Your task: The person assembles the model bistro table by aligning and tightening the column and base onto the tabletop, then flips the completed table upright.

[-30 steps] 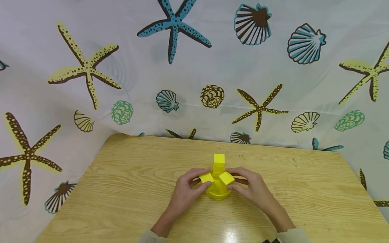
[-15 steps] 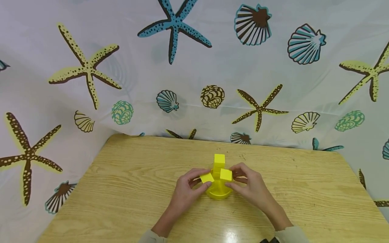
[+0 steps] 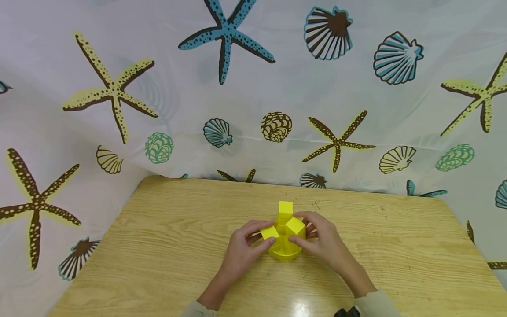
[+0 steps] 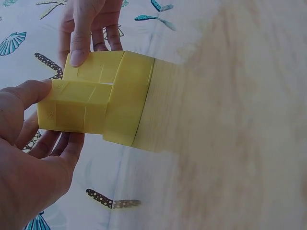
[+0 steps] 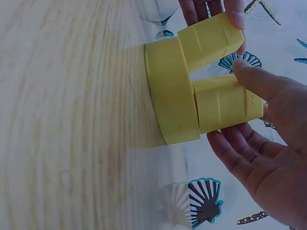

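Observation:
A round yellow base [image 3: 284, 256] stands on the table with three square-topped yellow blocks rising from it. My left hand [image 3: 241, 247] pinches the left block [image 3: 270, 233] between thumb and fingers. On the other side, my right hand [image 3: 326, 241] holds the right block [image 3: 295, 226], its thumb in front and fingers behind. The rear block [image 3: 285, 208] stands upright, untouched. In the right wrist view, the block in my right hand [image 5: 252, 105] sits against the base [image 5: 172, 91], and small raised marks show near its end. Blocks partly hide the inside of the base.
The wooden table [image 3: 178, 229] reaches back to a pale cloth [image 3: 245, 97] printed with starfish and shells, which hangs behind and along the sides. A small black object [image 3: 347, 312] shows by the right sleeve at the bottom edge.
The right block has turned on the base, its top going from angled to square-on and back to angled. My right fingers have shifted around it, thumb slightly left. My left hand has stayed put.

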`<state>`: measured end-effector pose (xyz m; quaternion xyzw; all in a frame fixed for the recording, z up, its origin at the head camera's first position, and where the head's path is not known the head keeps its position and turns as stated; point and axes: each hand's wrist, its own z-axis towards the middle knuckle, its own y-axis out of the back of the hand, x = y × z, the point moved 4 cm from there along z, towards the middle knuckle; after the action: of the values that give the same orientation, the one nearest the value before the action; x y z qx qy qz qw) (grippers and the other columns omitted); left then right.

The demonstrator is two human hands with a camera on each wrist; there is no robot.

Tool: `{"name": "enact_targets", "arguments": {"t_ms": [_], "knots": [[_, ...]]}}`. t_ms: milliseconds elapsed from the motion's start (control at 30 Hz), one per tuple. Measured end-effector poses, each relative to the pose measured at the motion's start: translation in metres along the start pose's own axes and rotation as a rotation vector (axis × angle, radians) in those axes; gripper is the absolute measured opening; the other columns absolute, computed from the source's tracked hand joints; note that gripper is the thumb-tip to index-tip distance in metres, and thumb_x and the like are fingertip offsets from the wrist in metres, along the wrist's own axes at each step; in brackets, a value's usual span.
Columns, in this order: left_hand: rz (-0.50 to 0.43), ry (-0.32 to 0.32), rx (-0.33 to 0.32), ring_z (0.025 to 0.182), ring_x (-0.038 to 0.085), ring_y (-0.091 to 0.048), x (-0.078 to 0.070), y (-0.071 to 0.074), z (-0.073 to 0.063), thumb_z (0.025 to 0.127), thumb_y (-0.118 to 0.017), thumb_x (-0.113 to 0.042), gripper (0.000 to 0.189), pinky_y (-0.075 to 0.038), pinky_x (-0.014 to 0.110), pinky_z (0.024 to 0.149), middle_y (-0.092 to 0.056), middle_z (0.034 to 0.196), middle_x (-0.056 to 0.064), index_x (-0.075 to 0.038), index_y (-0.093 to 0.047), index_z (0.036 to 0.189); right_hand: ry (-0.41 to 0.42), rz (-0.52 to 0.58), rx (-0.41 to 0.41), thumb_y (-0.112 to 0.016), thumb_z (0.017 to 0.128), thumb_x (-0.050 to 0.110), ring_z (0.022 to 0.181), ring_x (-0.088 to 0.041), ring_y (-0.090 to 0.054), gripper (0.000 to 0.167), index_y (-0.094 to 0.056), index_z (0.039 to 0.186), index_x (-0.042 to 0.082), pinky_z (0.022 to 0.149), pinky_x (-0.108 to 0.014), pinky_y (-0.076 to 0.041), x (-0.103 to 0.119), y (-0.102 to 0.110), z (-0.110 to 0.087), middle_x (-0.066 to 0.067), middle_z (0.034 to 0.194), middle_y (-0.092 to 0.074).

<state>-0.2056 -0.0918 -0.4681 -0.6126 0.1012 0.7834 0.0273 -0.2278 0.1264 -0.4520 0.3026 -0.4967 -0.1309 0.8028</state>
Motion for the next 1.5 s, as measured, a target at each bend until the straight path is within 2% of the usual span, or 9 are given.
{"name": "enact_targets", "arguments": {"t_ms": [133, 267, 400, 600, 833, 933, 1067, 1267, 1500], "knots": [[0.007, 0.007, -0.003, 0.123, 0.025, -0.062, 0.000, 0.000, 0.000, 0.094, -0.076, -0.008, 0.036, -0.053, 0.036, 0.103, -0.065, 0.128, 0.007, -0.003, -0.070, 0.129, -0.030, -0.008, -0.019, -0.088, 0.082, 0.025, 0.085, -0.014, -0.066, 0.054, -0.064, 0.129, 0.011, 0.074, -0.025, -0.061, -0.001, -0.001, 0.000, 0.001, 0.098, -0.064], [0.004, 0.014, -0.002, 0.123, 0.025, -0.062, 0.001, 0.000, -0.001, 0.093, -0.077, -0.008, 0.037, -0.053, 0.036, 0.103, -0.065, 0.128, 0.007, -0.003, -0.070, 0.129, -0.088, 0.011, -0.043, -0.086, 0.083, 0.026, 0.087, -0.015, -0.065, 0.047, -0.063, 0.122, 0.012, 0.075, -0.025, -0.062, -0.004, 0.001, -0.001, -0.001, 0.098, -0.064], [0.003, 0.016, -0.003, 0.123, 0.024, -0.062, 0.001, 0.000, -0.001, 0.093, -0.077, -0.008, 0.037, -0.053, 0.035, 0.103, -0.065, 0.128, 0.007, -0.002, -0.070, 0.129, -0.119, 0.076, -0.069, -0.086, 0.085, 0.025, 0.092, -0.019, -0.069, 0.041, -0.063, 0.117, 0.013, 0.077, -0.028, -0.063, -0.007, 0.007, -0.005, -0.002, 0.104, -0.068], [0.003, 0.016, -0.012, 0.122, 0.025, -0.062, 0.000, 0.001, -0.002, 0.093, -0.077, -0.008, 0.037, -0.053, 0.034, 0.103, -0.066, 0.127, 0.007, -0.002, -0.070, 0.129, -0.116, 0.203, -0.059, -0.085, 0.087, 0.015, 0.098, -0.023, -0.072, 0.040, -0.062, 0.119, 0.009, 0.082, -0.031, -0.063, -0.007, 0.011, -0.011, -0.009, 0.109, -0.072], [0.016, 0.015, -0.018, 0.122, 0.025, -0.062, 0.002, 0.002, -0.002, 0.093, -0.077, -0.007, 0.037, -0.053, 0.034, 0.103, -0.066, 0.127, 0.006, -0.002, -0.070, 0.129, -0.087, 0.078, -0.038, -0.083, 0.089, 0.021, 0.088, -0.018, -0.071, 0.053, -0.062, 0.137, 0.015, 0.076, -0.026, -0.062, -0.007, 0.010, -0.012, -0.005, 0.108, -0.069], [0.018, 0.014, -0.021, 0.122, 0.025, -0.062, 0.003, 0.002, -0.001, 0.093, -0.077, -0.007, 0.037, -0.053, 0.033, 0.103, -0.066, 0.127, 0.006, -0.002, -0.070, 0.128, -0.064, 0.050, -0.021, -0.083, 0.088, 0.021, 0.089, -0.017, -0.070, 0.054, -0.063, 0.138, 0.013, 0.076, -0.024, -0.062, -0.005, 0.012, -0.015, -0.005, 0.110, -0.067], [0.016, 0.010, -0.017, 0.122, 0.025, -0.062, 0.002, 0.001, -0.001, 0.093, -0.077, -0.007, 0.037, -0.053, 0.032, 0.102, -0.066, 0.127, 0.006, -0.002, -0.070, 0.128, -0.057, 0.073, -0.030, -0.083, 0.087, 0.011, 0.095, -0.022, -0.069, 0.049, -0.065, 0.133, 0.009, 0.079, -0.027, -0.062, -0.004, 0.016, -0.020, -0.006, 0.114, -0.067], [0.007, 0.010, -0.015, 0.122, 0.024, -0.062, 0.000, 0.000, -0.001, 0.093, -0.077, -0.006, 0.037, -0.053, 0.033, 0.103, -0.066, 0.127, 0.006, -0.001, -0.070, 0.128, -0.076, 0.162, -0.046, -0.081, 0.086, -0.001, 0.114, -0.033, -0.067, 0.042, -0.066, 0.125, 0.006, 0.091, -0.034, -0.060, -0.004, 0.020, -0.024, -0.013, 0.125, -0.068], [0.016, 0.004, -0.008, 0.122, 0.023, -0.062, 0.001, 0.000, 0.000, 0.093, -0.077, -0.008, 0.037, -0.053, 0.033, 0.103, -0.066, 0.128, 0.006, -0.003, -0.070, 0.129, -0.149, 0.189, -0.083, -0.086, 0.082, 0.002, 0.102, -0.028, -0.073, 0.037, -0.062, 0.110, 0.006, 0.085, -0.031, -0.061, -0.004, 0.015, -0.025, -0.014, 0.114, -0.071]]}}
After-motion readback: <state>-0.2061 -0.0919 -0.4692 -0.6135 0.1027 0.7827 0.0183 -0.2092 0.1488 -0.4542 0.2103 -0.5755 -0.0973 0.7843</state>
